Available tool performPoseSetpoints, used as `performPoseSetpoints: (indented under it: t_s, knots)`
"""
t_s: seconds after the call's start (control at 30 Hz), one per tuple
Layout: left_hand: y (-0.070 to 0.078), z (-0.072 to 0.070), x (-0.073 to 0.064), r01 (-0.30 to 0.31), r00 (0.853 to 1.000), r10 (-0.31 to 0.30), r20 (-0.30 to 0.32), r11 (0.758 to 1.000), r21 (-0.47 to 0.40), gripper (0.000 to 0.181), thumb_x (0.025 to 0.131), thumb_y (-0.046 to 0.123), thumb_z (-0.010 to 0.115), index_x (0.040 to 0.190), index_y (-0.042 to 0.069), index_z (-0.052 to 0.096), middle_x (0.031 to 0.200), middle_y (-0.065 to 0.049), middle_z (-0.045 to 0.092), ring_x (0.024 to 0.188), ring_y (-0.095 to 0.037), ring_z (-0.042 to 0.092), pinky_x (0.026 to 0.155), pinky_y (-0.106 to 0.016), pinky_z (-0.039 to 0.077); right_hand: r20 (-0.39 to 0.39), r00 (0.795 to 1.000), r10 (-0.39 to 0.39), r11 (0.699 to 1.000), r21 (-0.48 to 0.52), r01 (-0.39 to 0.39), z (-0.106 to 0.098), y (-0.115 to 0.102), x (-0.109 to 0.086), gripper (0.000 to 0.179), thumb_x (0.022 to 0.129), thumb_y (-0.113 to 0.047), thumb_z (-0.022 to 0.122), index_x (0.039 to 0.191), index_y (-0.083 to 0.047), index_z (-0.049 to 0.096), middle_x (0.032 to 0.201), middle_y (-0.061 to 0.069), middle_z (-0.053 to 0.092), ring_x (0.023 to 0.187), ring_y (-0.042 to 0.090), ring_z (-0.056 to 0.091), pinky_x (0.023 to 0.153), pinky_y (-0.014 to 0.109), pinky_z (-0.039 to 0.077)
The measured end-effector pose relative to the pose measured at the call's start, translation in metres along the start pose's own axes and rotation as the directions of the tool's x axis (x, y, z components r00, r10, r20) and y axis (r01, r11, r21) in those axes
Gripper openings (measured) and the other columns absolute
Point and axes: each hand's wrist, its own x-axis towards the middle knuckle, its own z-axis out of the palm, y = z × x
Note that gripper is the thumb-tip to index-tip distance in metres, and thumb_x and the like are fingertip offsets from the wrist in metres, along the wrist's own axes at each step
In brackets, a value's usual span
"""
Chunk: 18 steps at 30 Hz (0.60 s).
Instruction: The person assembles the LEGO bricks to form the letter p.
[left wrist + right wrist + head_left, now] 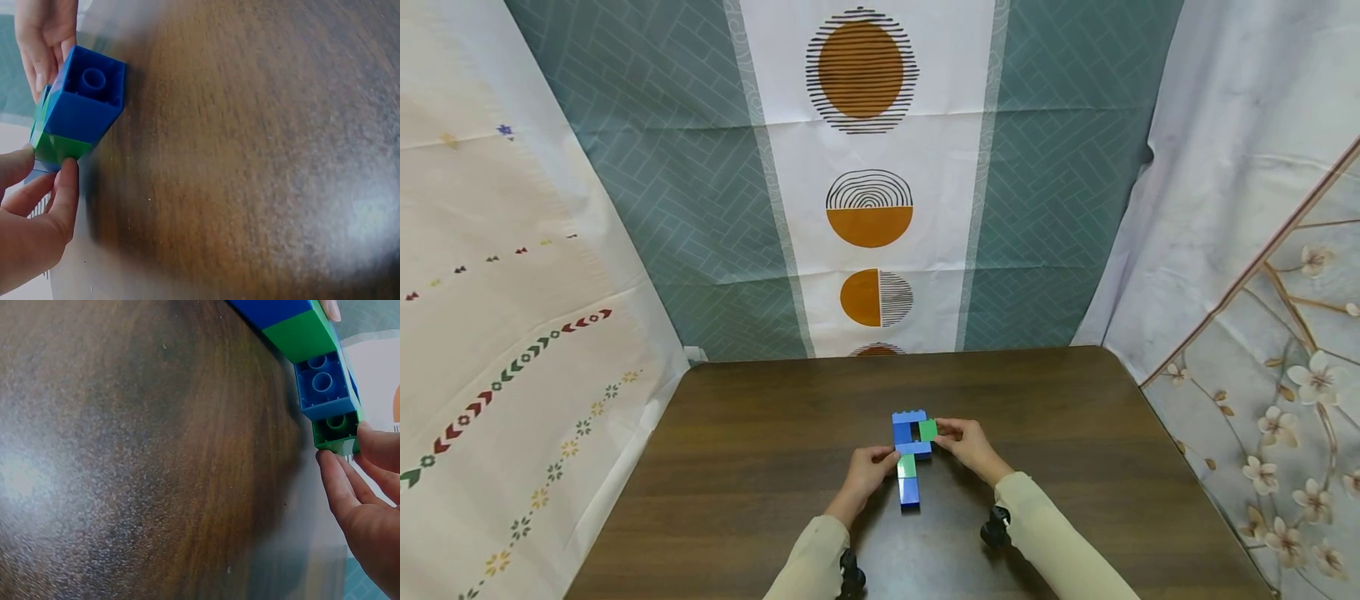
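Observation:
Blue and green toy building bricks are joined into a P-like shape, held between both hands over the table. My left hand (867, 473) pinches it near the green brick (907, 466) of the stem; in the left wrist view, thumb and fingers lie on either side there. Below that brick, a blue brick (909, 492) ends the stem, its hollow underside with a round tube facing the left wrist camera. On the loop's right side, another green brick (928, 430) is pinched by my right hand (973, 448). A blue brick (322, 387) joins this green one in the right wrist view.
The dark brown wooden table (760, 450) spreads around the hands. Behind it hangs a green and white cloth (865, 150) with orange round patterns. Patterned cloths hang at the left (512, 333) and right (1262, 375). Dark devices are strapped to both wrists.

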Motion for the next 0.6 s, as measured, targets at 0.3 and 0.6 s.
performPoseSetpoints:
  t_s: [0.3,0.6]
  knots:
    - [0.0010,0.0016,0.0027,0.004,1.000,-0.004,0.012,1.000,0.012,0.034,0.095,0.013,0.063,0.118,-0.011,0.062,0.112,-0.025,0.065,0.093,-0.032,0.068,0.082,-0.041,0.057,-0.008,1.000,0.008,1.000,-0.011,-0.008,0.0009,0.0044,0.0002,0.033,0.086,0.003,0.068,0.118,0.006,0.064,0.098,0.013,0.068,0.086,0.024,0.066,0.071,0.033,0.058]
    - [-0.0001,0.0031,0.0060,-0.003,1.000,0.003,0.009,1.000,0.031,0.032,0.094,0.012,0.063,0.116,-0.011,0.063,0.111,-0.025,0.065,0.095,-0.032,0.067,0.085,-0.043,0.056,-0.009,1.000,0.026,0.999,-0.022,-0.026,0.0011,0.0022,-0.0015,0.032,0.087,0.001,0.068,0.119,0.005,0.064,0.096,0.010,0.068,0.085,0.023,0.065,0.071,0.034,0.058]
